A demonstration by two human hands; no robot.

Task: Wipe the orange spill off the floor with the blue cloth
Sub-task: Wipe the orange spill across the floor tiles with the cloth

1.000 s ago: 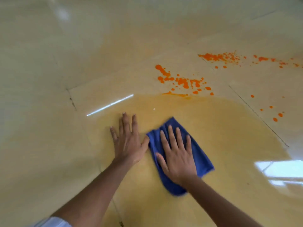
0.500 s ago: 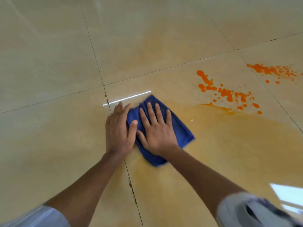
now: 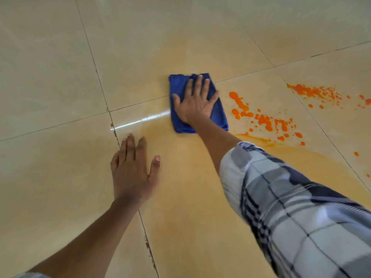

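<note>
A folded blue cloth [image 3: 178, 87] lies flat on the beige tiled floor [image 3: 60, 57], across a grout line. My right hand [image 3: 195, 103] presses on it with fingers spread and straight. My left hand [image 3: 132, 169] rests flat on the floor nearer to me, apart from the cloth, holding nothing. Bright orange spill blobs [image 3: 263, 119] sit just right of the cloth. A second orange patch [image 3: 315, 92] lies farther right. A pale orange smear [image 3: 200, 197] covers the tiles under and around both arms.
Dark grout lines [image 3: 96, 71] cross the floor. A bright light reflection [image 3: 140, 121] streaks the tile left of the cloth. My plaid sleeve [image 3: 291, 207] fills the lower right of the view.
My right hand has pushed the cloth away from me and to the right, toward the orange blobs. My left hand has come off the cloth's side and stayed behind on the floor.
</note>
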